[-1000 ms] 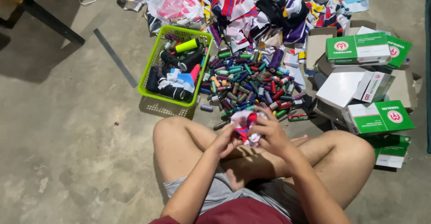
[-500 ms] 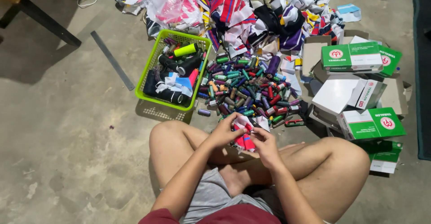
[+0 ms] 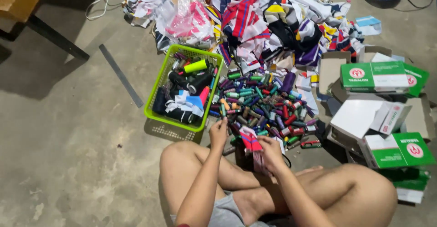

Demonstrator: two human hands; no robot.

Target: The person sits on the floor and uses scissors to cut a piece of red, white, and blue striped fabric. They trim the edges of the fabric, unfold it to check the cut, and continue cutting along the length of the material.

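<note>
Hands (image 3: 246, 138) grip striped cloth (image 3: 251, 141) beside spool pile (image 3: 264, 108).

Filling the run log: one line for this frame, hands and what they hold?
left hand: raised, grip unclear | right hand: holds striped cloth piece | ahead: thread spool pile, green basket

The person has bare arms & bare legs, w/ no sleeves to see. The left hand (image 3: 219, 133) & the right hand (image 3: 269, 150) are bare too: no gloves, no rings or watch that show. They wear soft grey shorts (image 3: 226, 214), & a tiny bit of dark red top shows at the very bottom edge of the view.
</note>
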